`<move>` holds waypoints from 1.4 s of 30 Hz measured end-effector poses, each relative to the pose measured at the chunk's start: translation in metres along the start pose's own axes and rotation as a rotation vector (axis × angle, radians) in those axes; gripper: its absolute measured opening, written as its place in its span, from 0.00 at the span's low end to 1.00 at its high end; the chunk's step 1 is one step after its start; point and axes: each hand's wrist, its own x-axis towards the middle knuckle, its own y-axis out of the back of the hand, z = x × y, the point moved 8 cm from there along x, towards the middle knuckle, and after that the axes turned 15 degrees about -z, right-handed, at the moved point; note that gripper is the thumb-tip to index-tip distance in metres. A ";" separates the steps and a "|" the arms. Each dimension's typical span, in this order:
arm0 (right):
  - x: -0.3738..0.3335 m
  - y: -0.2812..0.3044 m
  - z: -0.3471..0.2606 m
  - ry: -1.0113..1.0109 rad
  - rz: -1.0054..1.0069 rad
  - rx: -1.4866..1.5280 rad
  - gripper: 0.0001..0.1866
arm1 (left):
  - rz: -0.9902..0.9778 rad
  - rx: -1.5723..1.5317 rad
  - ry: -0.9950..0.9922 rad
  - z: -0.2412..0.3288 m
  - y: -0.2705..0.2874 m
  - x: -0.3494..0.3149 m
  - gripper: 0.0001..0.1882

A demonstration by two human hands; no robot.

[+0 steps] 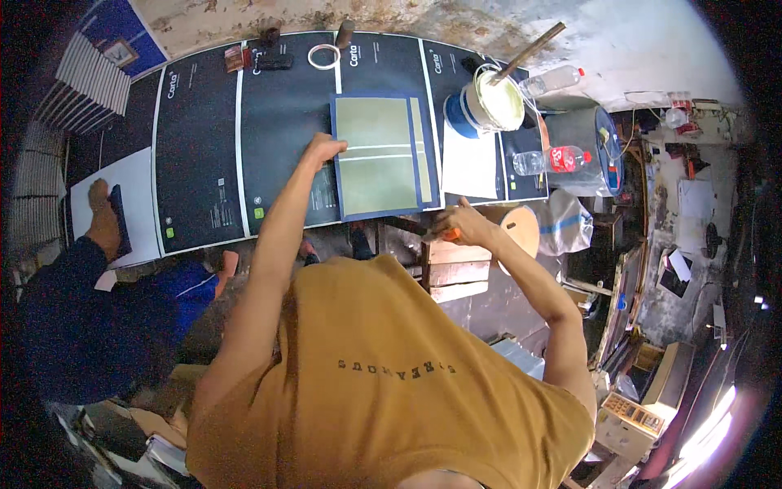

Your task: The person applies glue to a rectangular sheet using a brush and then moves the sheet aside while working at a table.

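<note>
Cracked plaster wall (456, 16) — cluttered shelves (692, 204) at right.

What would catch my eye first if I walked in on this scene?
Probably the olive-green panel with its dark blue border, lying mid-table on black sheets, with the left hand pressing its left edge. The right hand grips an orange-handled tool at the near edge. Beyond sits a white paint bucket with a stick in it.

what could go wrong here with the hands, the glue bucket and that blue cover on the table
The left hand presses only the left edge of the blue cover, so it might slide or skew. The right hand grips an orange-handled tool at the cover's lower right corner, which could nick it. The white bucket with a stick leaning out stands close behind and might tip if bumped.
</note>
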 end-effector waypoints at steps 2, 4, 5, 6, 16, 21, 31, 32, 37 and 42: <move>-0.004 0.003 0.021 0.078 0.227 0.277 0.13 | 0.016 0.009 -0.040 0.001 0.003 0.003 0.14; -0.008 0.027 0.046 0.037 0.657 0.544 0.12 | -0.127 -0.154 0.071 -0.012 -0.005 0.001 0.10; -0.007 0.050 0.045 -0.084 0.843 0.532 0.12 | -0.130 -0.221 0.094 -0.028 -0.002 0.003 0.10; -0.007 0.049 0.058 -0.234 1.027 0.818 0.13 | -0.129 -0.217 0.093 -0.028 -0.005 0.005 0.10; -0.009 -0.065 0.100 -0.858 1.113 1.157 0.21 | 0.012 -0.090 0.067 -0.009 -0.009 -0.016 0.10; -0.031 -0.039 0.077 -0.721 1.502 0.934 0.15 | 0.005 -0.026 0.019 -0.010 -0.011 -0.011 0.11; -0.124 -0.208 0.077 -1.118 1.261 1.199 0.20 | 0.145 0.039 0.046 -0.025 0.023 -0.047 0.11; -0.147 -0.230 0.078 -1.114 1.339 1.259 0.21 | 0.157 0.001 0.049 -0.033 0.039 -0.058 0.13; -0.206 -0.256 0.065 -0.979 1.875 1.554 0.27 | 0.257 -0.062 0.147 -0.111 0.147 -0.120 0.11; -0.183 -0.216 0.085 -0.647 2.061 2.086 0.20 | 0.567 0.311 0.266 -0.135 0.233 -0.171 0.24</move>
